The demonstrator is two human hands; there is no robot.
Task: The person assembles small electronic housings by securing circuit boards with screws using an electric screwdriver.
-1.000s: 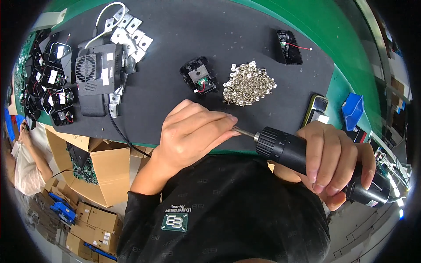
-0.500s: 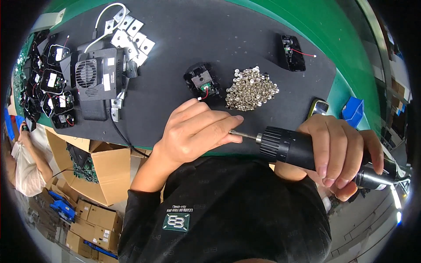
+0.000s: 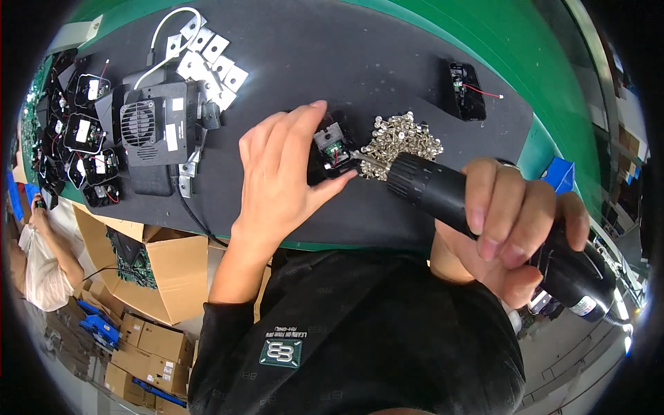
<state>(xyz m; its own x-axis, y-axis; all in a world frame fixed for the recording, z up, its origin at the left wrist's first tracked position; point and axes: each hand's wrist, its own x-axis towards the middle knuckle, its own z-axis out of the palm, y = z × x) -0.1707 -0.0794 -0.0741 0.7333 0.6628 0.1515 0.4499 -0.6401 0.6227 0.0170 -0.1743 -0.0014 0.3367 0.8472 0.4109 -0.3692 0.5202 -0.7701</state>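
My left hand (image 3: 277, 159) grips a small black plastic housing (image 3: 330, 135) on the dark mat, thumb at its near side and fingers at its far side. Inside the housing show a metal plate and a small green circuit board. A black electric screwdriver (image 3: 443, 194) lies tilted in my right hand (image 3: 512, 218), fingers wrapped round its body. Its bit points left and reaches the right edge of the housing; whether a screw sits on the tip is too small to tell. Right beside the housing is a heap of silvery screws (image 3: 408, 142), partly behind the bit.
Another black housing (image 3: 467, 93) with a red wire lies at the far right. To the left stand a black fan unit (image 3: 155, 124), metal plates (image 3: 216, 48) and several wired housings (image 3: 86, 131). A blue bin (image 3: 559, 174) is at right; cardboard boxes (image 3: 176, 277) and another person (image 3: 45, 256) are lower left.
My left hand has left the screwdriver's bit and taken hold of the housing. My right hand has brought the screwdriver leftward and away from my body, its bit now at the housing.
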